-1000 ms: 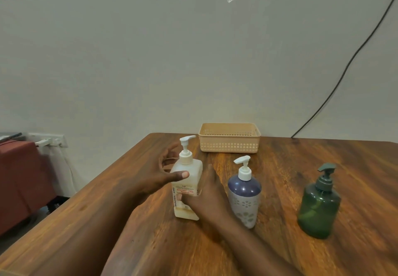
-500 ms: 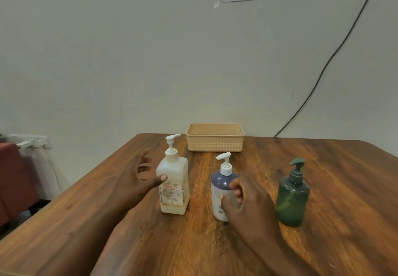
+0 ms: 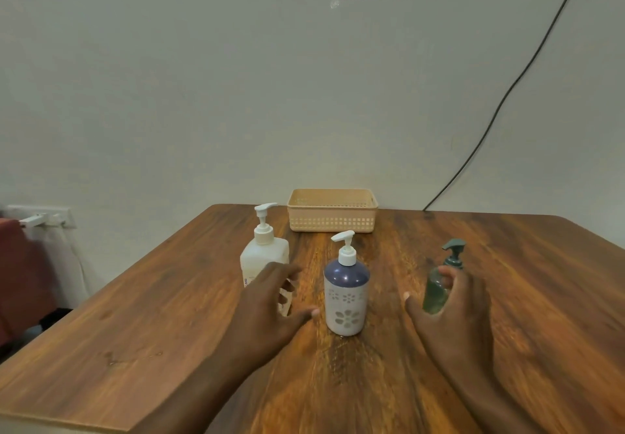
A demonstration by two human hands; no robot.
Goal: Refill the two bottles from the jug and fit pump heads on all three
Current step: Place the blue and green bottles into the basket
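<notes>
Three pump bottles stand upright in a row on the wooden table (image 3: 176,315). The square white bottle (image 3: 264,256) on the left has a white pump head. In the middle is a blue-and-white flowered bottle (image 3: 346,293), also with a white pump. The green bottle (image 3: 436,290) on the right carries a dark green pump. My left hand (image 3: 270,312) hovers with fingers spread in front of the white bottle's lower half and hides it. My right hand (image 3: 453,318) is open at the green bottle, fingertips on its shoulder, thumb apart from it. No jug is in view.
A beige perforated basket (image 3: 332,211) sits at the table's far edge against the wall. A black cable (image 3: 500,105) runs down the wall to the back right. A red cloth-covered object (image 3: 20,274) stands left of the table.
My right hand moved right from the blue bottle to the green bottle. My left hand shifted from the white bottle's left side to its front. The view swung leftward.
</notes>
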